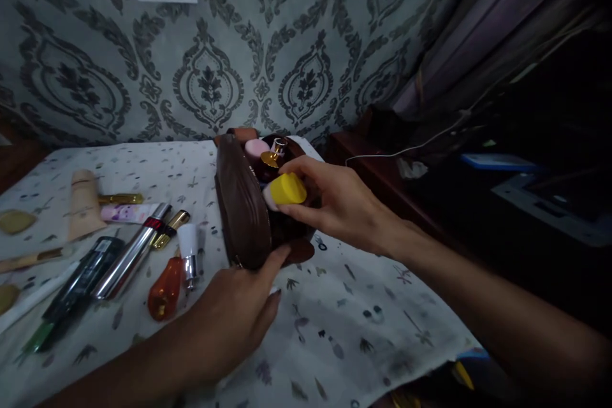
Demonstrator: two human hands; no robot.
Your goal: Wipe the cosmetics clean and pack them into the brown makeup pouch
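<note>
A brown cosmetic bag (243, 210) stands unzipped on the cloth-covered table. My right hand (342, 201) is closed around a yellow-capped container (287, 191) at the bag's opening, its pale end pointing left into the bag; the exact kind is unclear. Inside the bag, farther back, are a perfume bottle (273, 156) with a gold collar and a round pink item (257, 150). With its index finger stretched out, my left hand (248, 306) touches the bag's near end. Its other visible finger is apart from the index, and nothing shows in its grasp.
Left of the bag lie a beige tube (83, 201), a silver tube (134, 252), a dark green bottle (81, 280), a white tube (189, 252) and an orange bottle (165, 290). Patterned wall covering (208, 76) rises behind the table. A white cable (406, 152) runs at right.
</note>
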